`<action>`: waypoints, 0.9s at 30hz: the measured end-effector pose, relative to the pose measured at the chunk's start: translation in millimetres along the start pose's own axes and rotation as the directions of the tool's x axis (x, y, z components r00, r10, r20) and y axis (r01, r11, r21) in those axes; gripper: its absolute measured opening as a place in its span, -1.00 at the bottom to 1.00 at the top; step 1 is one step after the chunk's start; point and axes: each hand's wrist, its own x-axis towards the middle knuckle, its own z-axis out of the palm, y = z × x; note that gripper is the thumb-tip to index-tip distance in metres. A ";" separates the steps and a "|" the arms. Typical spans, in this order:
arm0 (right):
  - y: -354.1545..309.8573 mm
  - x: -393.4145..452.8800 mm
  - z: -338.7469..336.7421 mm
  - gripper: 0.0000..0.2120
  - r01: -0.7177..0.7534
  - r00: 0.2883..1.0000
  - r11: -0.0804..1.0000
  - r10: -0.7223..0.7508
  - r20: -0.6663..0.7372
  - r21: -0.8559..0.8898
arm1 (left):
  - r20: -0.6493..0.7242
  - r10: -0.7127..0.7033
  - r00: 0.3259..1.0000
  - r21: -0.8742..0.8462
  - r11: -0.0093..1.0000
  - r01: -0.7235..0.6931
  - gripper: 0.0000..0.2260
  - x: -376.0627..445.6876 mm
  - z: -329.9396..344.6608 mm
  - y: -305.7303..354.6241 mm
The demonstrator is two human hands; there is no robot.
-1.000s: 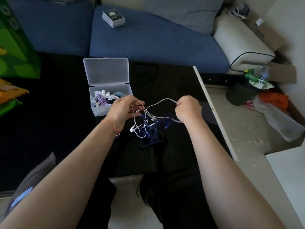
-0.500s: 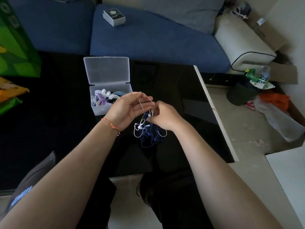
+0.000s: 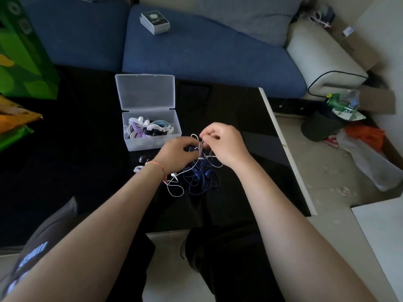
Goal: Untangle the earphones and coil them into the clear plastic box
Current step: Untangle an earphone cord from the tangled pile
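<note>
A tangle of white earphones [image 3: 175, 189] and blue earphones [image 3: 201, 180] lies on the black table [image 3: 87, 171] in front of me. My left hand [image 3: 174, 152] grips the upper part of the tangle. My right hand [image 3: 222, 142] pinches white cable strands just beside it, fingers curled, the two hands almost touching. The clear plastic box [image 3: 152, 142] stands open just left of and behind my hands, its lid [image 3: 145, 91] tipped back. Inside lie several coiled earphones [image 3: 148, 127] in white, purple, light blue and black.
A small black item [image 3: 142, 159] and a white earbud [image 3: 137, 169] lie by my left wrist. A blue sofa [image 3: 207, 53] with a small boxed item [image 3: 154, 22] runs behind the table. The table's right edge [image 3: 283, 144] borders a littered floor with a dark bin [image 3: 320, 127].
My right hand, first out to the right pulling a white cable taut, has come back to my left hand. Both hands now work higher on the tangle, and more cable lies loose on the table.
</note>
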 end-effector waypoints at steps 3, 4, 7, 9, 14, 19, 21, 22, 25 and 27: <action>-4.6 -1.6 -7.9 -0.87 0.014 0.993 0.995 -0.002 -0.115 0.102 | -0.091 -0.053 0.994 0.063 0.996 0.059 -0.89 -0.4 2.1 -7.0; -4.7 -1.6 -11.6 -0.86 -0.003 0.990 0.989 0.023 -0.139 0.147 | -0.135 -0.063 0.989 0.077 0.994 0.074 -0.87 0.7 0.7 -8.1; -2.5 -1.0 -21.7 -0.80 -0.052 0.989 0.972 0.082 -0.121 0.231 | -0.196 -0.075 0.978 -0.037 0.997 0.069 -0.89 2.3 -4.2 -3.9; -3.8 -3.1 -25.0 -0.75 -0.045 0.997 0.964 0.059 -0.046 0.263 | -0.137 -0.003 0.991 -0.218 0.976 -0.027 -0.80 2.4 -3.4 3.1; -19.5 -11.8 -26.5 -0.77 0.017 0.999 0.920 -0.028 0.022 0.392 | 0.000 0.123 0.992 -0.050 0.991 -0.123 -0.93 1.6 8.1 1.0; -4.1 -3.6 -36.7 -0.75 0.072 0.915 0.910 0.103 -0.391 0.408 | -0.120 -0.111 0.987 0.096 0.988 0.123 -0.77 6.1 7.1 -18.5; 7.0 -1.4 -41.0 -0.74 -0.064 0.888 0.982 0.138 -0.438 0.179 | -0.192 -0.109 0.975 0.073 0.989 0.125 -0.79 6.3 2.5 -14.8; 13.6 0.0 -41.4 -0.74 -0.143 0.906 0.989 0.146 -0.397 0.037 | -0.229 -0.078 0.970 0.038 0.995 0.089 -0.80 5.2 0.5 -9.8; 26.5 4.0 -36.1 -0.77 -0.296 0.955 0.896 0.263 -0.140 -0.331 | -0.320 -0.009 0.947 -0.249 0.966 -0.075 -0.85 -1.0 -7.1 9.9; 24.8 3.7 -31.2 -0.73 -0.330 0.939 0.853 0.340 -0.049 -0.405 | -0.271 -0.010 0.963 -0.434 0.894 -0.113 -0.88 -4.0 -9.6 18.8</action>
